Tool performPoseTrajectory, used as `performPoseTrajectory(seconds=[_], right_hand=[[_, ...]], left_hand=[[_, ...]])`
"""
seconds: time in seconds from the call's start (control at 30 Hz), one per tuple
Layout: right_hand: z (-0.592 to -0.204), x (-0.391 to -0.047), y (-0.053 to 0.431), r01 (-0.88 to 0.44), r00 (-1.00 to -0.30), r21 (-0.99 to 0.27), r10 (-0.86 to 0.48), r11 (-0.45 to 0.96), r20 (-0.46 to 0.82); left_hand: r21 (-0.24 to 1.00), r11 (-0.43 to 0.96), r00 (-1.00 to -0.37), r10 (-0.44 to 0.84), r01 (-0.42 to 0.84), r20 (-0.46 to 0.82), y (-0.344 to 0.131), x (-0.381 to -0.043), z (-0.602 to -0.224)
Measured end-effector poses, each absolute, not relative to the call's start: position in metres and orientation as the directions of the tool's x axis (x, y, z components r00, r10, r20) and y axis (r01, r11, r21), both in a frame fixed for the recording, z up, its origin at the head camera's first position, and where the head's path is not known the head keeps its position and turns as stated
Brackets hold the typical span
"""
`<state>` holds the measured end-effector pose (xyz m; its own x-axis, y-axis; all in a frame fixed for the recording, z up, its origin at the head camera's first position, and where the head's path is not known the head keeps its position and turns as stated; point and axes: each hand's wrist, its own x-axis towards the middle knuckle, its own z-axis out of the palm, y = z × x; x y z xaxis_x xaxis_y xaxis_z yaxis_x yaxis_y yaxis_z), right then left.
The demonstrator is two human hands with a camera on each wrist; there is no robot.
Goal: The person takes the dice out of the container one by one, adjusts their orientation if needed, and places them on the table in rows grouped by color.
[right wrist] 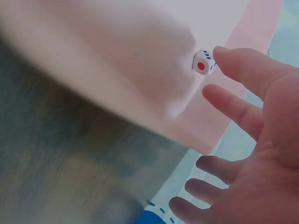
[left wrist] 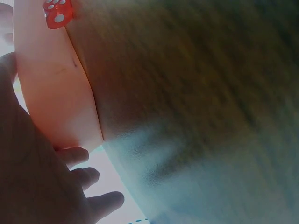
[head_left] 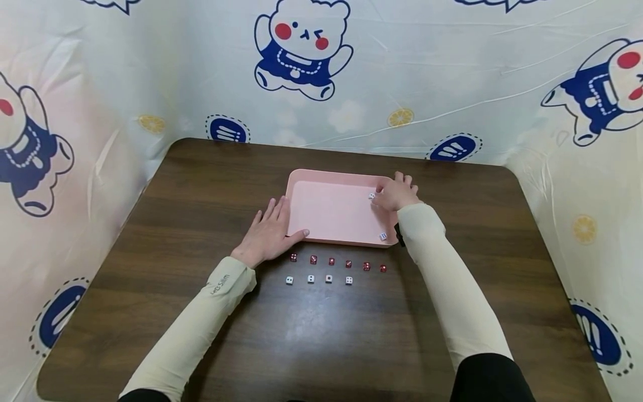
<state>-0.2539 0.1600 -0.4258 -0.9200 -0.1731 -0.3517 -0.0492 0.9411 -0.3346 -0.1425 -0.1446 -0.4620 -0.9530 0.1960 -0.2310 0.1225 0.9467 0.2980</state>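
Observation:
A shallow pink tray [head_left: 331, 206] lies on the table. My left hand [head_left: 268, 231] rests against its left edge, fingers spread and straight, thumb over the near left corner. Over the tray's right end is my right hand [head_left: 397, 194], thumb and forefinger parted beside a white die [head_left: 372, 196]. In the right wrist view the thumb tip is right by that die [right wrist: 204, 62], whether touching I cannot tell; the fingers are not closed round it. A second white die [head_left: 383, 237] sits in the tray's near right corner.
In front of the tray runs a row of several red dice, one at the left end [head_left: 293, 257]. Nearer still is a row of several white dice [head_left: 329, 278]. The brown wooden table [head_left: 201, 312] meets a printed curtain [head_left: 191, 67] at the back and sides.

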Motion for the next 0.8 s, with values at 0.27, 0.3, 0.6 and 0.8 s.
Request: performPoseTrajectory(seconds=[0.27, 0.3, 0.6, 0.8], right_hand=[[-0.421, -0.252, 0.152, -0.040, -0.917, -0.327, -0.165, 0.944, -0.364], [-0.421, -0.252, 0.151, -0.043, -0.917, -0.320, -0.165, 0.946, -0.363], [-0.422, -0.253, 0.145, -0.048, -0.921, -0.280, -0.151, 0.959, -0.359], [-0.427, -0.256, 0.142, -0.025, -0.923, -0.271, -0.126, 0.962, -0.364]], left_hand=[[0.304, 0.945, -0.954, 0.197, 0.122, -0.227, -0.144, -0.142, -0.462], [0.304, 0.945, -0.953, 0.196, 0.122, -0.229, -0.144, -0.142, -0.462], [0.302, 0.946, -0.954, 0.191, 0.117, -0.229, -0.144, -0.142, -0.463], [0.303, 0.946, -0.954, 0.189, 0.113, -0.235, -0.145, -0.143, -0.463]])
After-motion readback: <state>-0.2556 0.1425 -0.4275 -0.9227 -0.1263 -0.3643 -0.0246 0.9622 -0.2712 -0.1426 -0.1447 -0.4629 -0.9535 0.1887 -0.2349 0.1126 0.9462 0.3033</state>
